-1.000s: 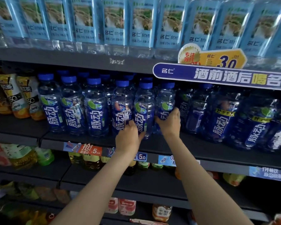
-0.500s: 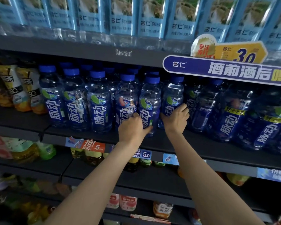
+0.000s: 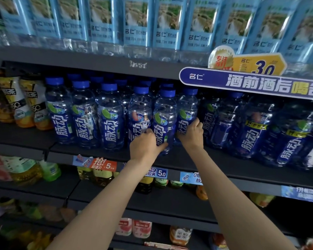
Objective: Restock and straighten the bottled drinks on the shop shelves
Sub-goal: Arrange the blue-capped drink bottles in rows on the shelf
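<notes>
Clear blue-capped drink bottles with dark blue labels stand in rows on the dark middle shelf (image 3: 215, 165). My left hand (image 3: 145, 143) is wrapped around the lower part of one front-row bottle (image 3: 163, 114), thumb across its label. My right hand (image 3: 191, 132) grips the neighbouring bottle (image 3: 187, 109) just to the right, fingers curled round its far side. Both bottles stand upright on the shelf. Further blue bottles (image 3: 83, 112) line up to the left, and darker ones (image 3: 251, 130) sit to the right in shadow.
Light-blue-labelled water bottles (image 3: 168, 24) fill the shelf above, with a purple promo sign (image 3: 251, 83) overhanging at right. Yellow drink bottles (image 3: 25, 103) stand at far left. Price tags (image 3: 157, 173) run along the shelf edge. Lower shelves hold mixed bottles.
The view has shifted slightly, so the shelf sits lower and more to the right in frame. Both hands stay on the same two bottles with the grip unchanged.
</notes>
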